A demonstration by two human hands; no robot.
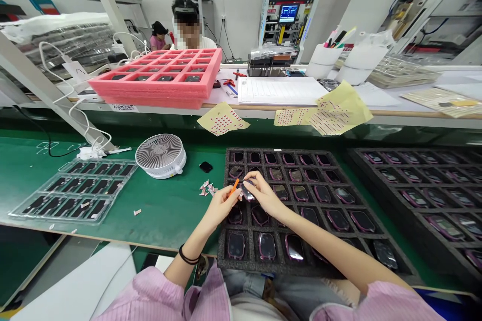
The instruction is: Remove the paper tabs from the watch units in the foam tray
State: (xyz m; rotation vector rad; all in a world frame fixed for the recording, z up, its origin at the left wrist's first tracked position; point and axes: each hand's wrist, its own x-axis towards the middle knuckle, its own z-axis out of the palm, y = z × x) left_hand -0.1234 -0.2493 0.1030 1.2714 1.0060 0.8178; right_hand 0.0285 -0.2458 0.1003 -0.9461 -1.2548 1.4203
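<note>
My left hand [222,203] is closed around a thin orange stick-like tool [235,186], its tip pointing up and away from me. Beside it, my right hand [263,194] grips a small dark watch-like device with a glossy face [247,190], the two hands almost touching. Both are above a black foam tray [244,260], whose compartments hold several similar devices with pinkish-purple rims. To the left of my hands lies a small pile of white and pink paper scraps [207,188]. A single black piece [206,166] rests on the green mat behind the pile.
A white round fan [160,155] stands left, near a clear plastic tray [75,188] of black parts. Another foam tray [417,210] lies right. Pink foam trays [158,93] sit on the shelf, with yellow sticker sheets [223,119] hanging from its edge. A person [188,30] is opposite.
</note>
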